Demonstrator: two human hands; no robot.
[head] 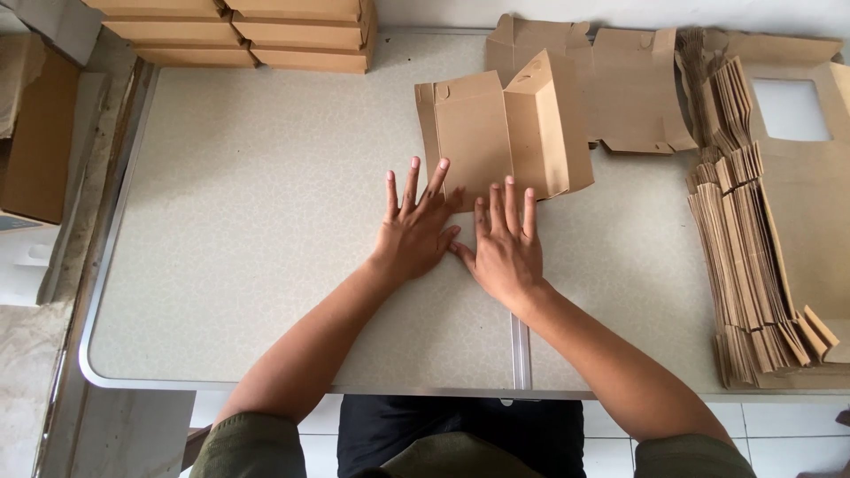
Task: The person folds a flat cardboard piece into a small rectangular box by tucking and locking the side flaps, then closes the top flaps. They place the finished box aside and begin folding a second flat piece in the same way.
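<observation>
A partly folded brown cardboard box blank (496, 133) lies on the grey table (248, 230), its right half raised into a wall. My left hand (414, 228) lies flat with fingers spread, its fingertips touching the blank's near left edge. Beside it my right hand (507, 248) is also flat on the table, fingers together and pressing on the blank's near edge. Neither hand grips anything.
A thick stack of flat brown blanks (753, 265) with window cut-outs runs along the table's right side. More unfolded blanks (620, 80) lie at the back. Finished brown boxes (248, 31) are stacked at the back left. A brown carton (35, 133) stands left of the table.
</observation>
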